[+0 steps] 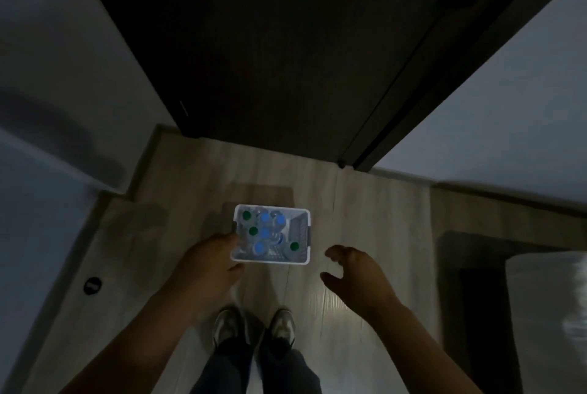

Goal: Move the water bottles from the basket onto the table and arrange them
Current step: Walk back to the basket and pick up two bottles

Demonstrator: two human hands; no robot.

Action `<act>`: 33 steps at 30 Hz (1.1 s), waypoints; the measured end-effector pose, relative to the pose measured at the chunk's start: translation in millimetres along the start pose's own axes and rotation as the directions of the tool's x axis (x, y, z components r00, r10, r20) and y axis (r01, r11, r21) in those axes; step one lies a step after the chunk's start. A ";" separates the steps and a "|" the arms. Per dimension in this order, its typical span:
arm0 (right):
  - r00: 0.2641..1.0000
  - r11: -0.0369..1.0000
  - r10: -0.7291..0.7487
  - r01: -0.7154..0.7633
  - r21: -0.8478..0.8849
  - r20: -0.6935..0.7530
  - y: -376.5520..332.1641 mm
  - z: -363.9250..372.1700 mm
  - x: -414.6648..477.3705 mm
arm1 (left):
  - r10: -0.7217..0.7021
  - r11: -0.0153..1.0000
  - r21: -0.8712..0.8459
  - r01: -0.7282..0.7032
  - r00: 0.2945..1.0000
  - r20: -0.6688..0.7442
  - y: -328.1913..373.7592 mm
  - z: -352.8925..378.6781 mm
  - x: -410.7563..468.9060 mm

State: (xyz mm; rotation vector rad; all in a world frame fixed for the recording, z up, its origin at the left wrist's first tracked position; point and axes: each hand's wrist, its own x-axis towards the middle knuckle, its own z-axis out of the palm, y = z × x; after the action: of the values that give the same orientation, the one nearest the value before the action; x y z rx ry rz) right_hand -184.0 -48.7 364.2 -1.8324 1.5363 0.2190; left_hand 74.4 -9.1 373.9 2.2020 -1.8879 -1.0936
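A white plastic basket [303, 258] stands on the wooden floor in front of my feet. Several water bottles stand upright in it, seen from above: some with blue caps [264, 218] and some with green caps [246, 215]; one green-capped bottle [294, 246] sits alone at the right side. My left hand [209, 261] reaches to the basket's left edge, fingers over its rim; whether it grips the rim is hidden. My right hand [354, 269] hovers to the right of the basket, fingers curled apart, holding nothing. No table top is recognisable in this dim view.
A dark door [270, 44] fills the space ahead. Pale walls flank it on both sides. A round doorstop [92, 285] sits on the floor at the left. A dark piece of furniture [476, 298] stands at the right. My shoes [254, 327] are below the basket.
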 end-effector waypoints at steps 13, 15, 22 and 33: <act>0.998 0.997 0.052 -0.050 0.061 -0.033 66.2 154.0 153.5 | 0.000 0.999 0.035 -0.003 0.996 0.093 -129.2 153.3 155.7; 0.998 0.997 0.040 -0.038 0.067 -0.041 76.6 177.1 181.3 | 0.006 0.999 0.033 -0.008 0.998 0.059 -147.5 178.5 178.8; 0.988 0.995 -0.033 0.047 0.089 -0.148 105.0 258.1 281.9 | 0.061 0.998 0.031 -0.060 0.997 -0.040 -206.6 256.3 263.1; 0.922 0.956 -0.292 0.278 -0.089 -0.255 128.5 321.7 363.9 | 0.320 0.947 0.024 -0.321 0.930 -0.183 -266.8 314.3 313.5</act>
State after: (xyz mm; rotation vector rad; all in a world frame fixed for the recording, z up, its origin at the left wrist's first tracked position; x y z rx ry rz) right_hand -101.3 -140.3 -122.8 -2.1693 1.4213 -0.1328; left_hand 138.8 -90.5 -133.6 1.8254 -2.0578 -0.8089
